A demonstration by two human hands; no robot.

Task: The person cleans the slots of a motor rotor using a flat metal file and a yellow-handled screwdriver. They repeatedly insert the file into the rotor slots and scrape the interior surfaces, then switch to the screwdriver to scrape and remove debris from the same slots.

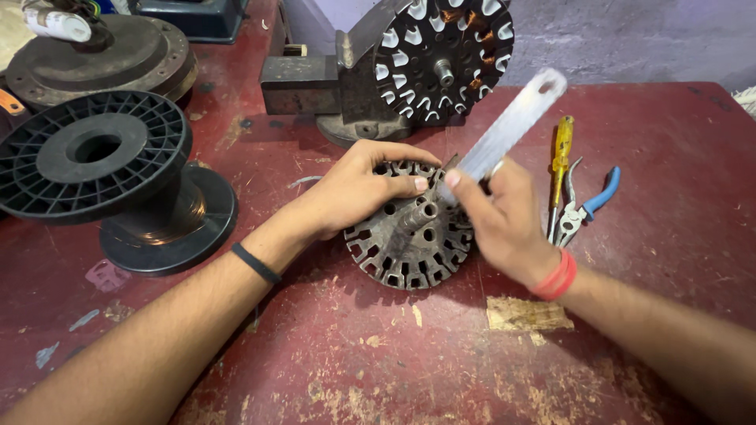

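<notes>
I have one view only, from the camera worn on the head, so nothing is shared with a second view. It looks forward and steeply down from above the forearms onto the worn red tabletop (614, 134). It sits close: both arms enter from the bottom corners and meet near the middle of the picture. The far edge of the tabletop and a strip of grey wall (630, 39) close the top.
</notes>
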